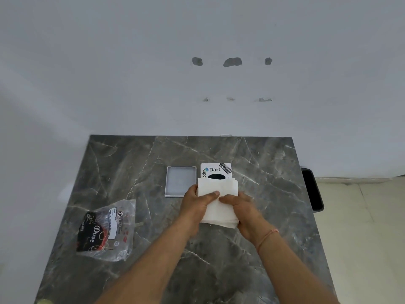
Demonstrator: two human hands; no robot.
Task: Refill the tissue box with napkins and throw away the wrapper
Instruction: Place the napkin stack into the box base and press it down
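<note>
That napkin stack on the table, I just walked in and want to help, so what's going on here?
A person is holding a stack of white napkins between the left hand and right hand above the marble table. The open tissue box base sits just beyond, still without napkins, with its stickered lid beside it. The emptied plastic wrapper lies to the left, not yet thrown away.

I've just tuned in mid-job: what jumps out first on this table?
Both hands, left hand and right hand, hold a white napkin stack at the table's centre, just before the stickered box part. The open tray lies left of it, and the empty Dove wrapper sits at near left.
</note>
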